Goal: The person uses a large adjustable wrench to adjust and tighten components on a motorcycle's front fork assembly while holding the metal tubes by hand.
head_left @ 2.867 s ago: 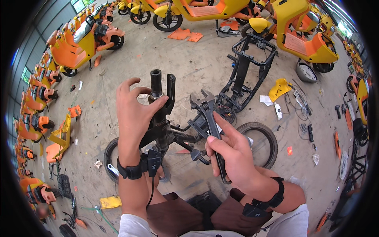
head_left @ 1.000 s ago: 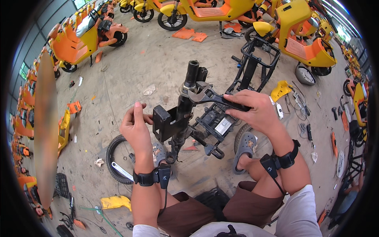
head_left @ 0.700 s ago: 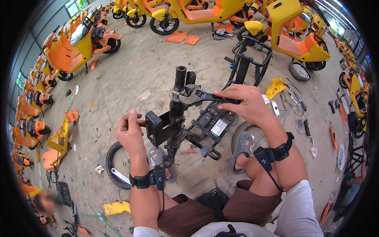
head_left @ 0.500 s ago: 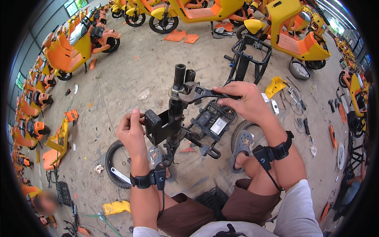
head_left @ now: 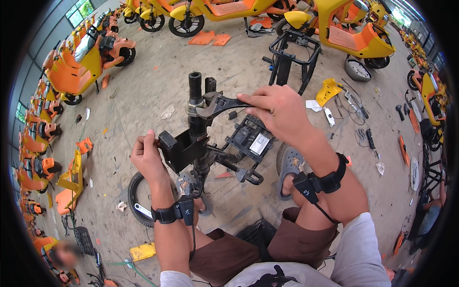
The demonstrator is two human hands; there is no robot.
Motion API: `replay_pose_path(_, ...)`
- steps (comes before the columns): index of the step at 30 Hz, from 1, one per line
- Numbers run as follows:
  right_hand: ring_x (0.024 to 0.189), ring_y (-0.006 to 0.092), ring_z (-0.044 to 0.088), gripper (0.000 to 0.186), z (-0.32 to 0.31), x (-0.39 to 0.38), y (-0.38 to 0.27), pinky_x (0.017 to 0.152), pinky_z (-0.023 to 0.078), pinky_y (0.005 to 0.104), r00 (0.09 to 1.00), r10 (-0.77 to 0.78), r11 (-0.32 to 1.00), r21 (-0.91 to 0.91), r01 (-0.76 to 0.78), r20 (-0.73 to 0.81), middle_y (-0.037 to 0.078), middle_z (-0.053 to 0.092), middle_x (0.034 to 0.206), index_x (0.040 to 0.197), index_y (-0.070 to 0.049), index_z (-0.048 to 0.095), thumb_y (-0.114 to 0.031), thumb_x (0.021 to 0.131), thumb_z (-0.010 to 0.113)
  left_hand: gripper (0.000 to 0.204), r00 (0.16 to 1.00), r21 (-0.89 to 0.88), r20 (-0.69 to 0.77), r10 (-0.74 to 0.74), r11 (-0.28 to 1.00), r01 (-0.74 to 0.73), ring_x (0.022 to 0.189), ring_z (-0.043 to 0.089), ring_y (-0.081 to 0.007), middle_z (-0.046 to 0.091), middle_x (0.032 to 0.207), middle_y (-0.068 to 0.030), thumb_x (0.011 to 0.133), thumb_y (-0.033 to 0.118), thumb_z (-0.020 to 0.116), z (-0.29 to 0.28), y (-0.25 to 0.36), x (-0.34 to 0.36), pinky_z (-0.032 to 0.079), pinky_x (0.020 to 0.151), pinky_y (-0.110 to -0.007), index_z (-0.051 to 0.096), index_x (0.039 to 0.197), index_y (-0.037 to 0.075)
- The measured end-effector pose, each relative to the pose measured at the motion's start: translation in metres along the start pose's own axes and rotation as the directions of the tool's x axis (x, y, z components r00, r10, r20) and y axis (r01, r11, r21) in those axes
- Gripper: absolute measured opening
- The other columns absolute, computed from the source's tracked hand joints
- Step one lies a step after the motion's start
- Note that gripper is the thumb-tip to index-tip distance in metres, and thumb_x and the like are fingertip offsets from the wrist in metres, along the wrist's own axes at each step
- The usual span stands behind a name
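Observation:
An upright black steering tube of a stripped scooter frame stands in front of me, with a metal nut and ring below its top. My right hand is closed round the handle of an adjustable wrench, whose jaws sit at that nut. My left hand is closed at the outer edge of a black box-shaped bracket fixed to the tube; part of its grip is hidden. Below and to the right lies the frame's battery section with a white label.
A wheel with a silver wrench by it is at my left foot. Beyond stand a black frame and several yellow-orange scooters. Yellow panels, cables and a round lamp shell lie right.
The view has shifted slightly. The tube's top has swung a little to the left, and my right hand with the adjustable wrench has moved left along with it. My left hand stays by the bracket.

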State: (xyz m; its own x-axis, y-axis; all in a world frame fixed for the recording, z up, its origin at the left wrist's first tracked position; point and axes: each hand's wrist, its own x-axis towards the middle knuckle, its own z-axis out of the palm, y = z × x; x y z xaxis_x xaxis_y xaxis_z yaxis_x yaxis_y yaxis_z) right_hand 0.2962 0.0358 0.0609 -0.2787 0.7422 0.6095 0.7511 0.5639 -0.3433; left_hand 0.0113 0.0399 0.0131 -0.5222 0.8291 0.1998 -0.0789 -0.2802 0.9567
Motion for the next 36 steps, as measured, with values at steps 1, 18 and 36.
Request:
replay_pose_path(1,0.073,0.023,0.059,0.026,0.0,0.0,-0.001,0.065,0.043,0.0347,1.0,-0.004,1.0,-0.004,0.004,-0.015,0.002,0.064,0.081,0.1,-0.017,0.072,-0.016,0.075,0.069,0.022,1.0,0.001,-0.004,-0.011,1.0,0.011,0.048,0.033,-0.0044,0.043,0.054,0.0046,0.087,0.012,0.062,0.0,0.0,0.0,0.033,0.054,-0.022,0.053,0.067,0.008)
replay_pose_path(18,0.072,0.0228,0.059,0.026,0.01,-0.01,-0.003,0.063,0.047,0.0354,0.997,-0.006,1.0,-0.023,0.005,-0.072,0.002,0.062,0.077,0.101,-0.017,0.071,-0.015,0.076,0.069,0.029,0.997,-0.055,-0.073,0.013,0.998,-0.017,0.046,0.026,-0.0006,0.034,0.054,0.0101,0.087,0.014,0.063,0.009,-0.01,0.0,0.018,0.043,-0.021,0.046,0.063,0.016)
replay_pose_path(36,0.069,0.0239,0.058,0.028,0.01,-0.015,-0.023,0.062,0.045,0.0315,0.957,0.276,0.946,0.148,-0.287,0.092,0.006,0.063,0.08,0.108,-0.014,0.069,-0.018,0.08,0.068,0.022,0.999,-0.001,0.016,0.038,0.999,-0.038,0.056,0.044,-0.0072,0.048,0.059,0.001,0.087,0.013,0.064,-0.01,-0.001,-0.003,0.038,0.058,-0.023,0.055,0.068,0.005)
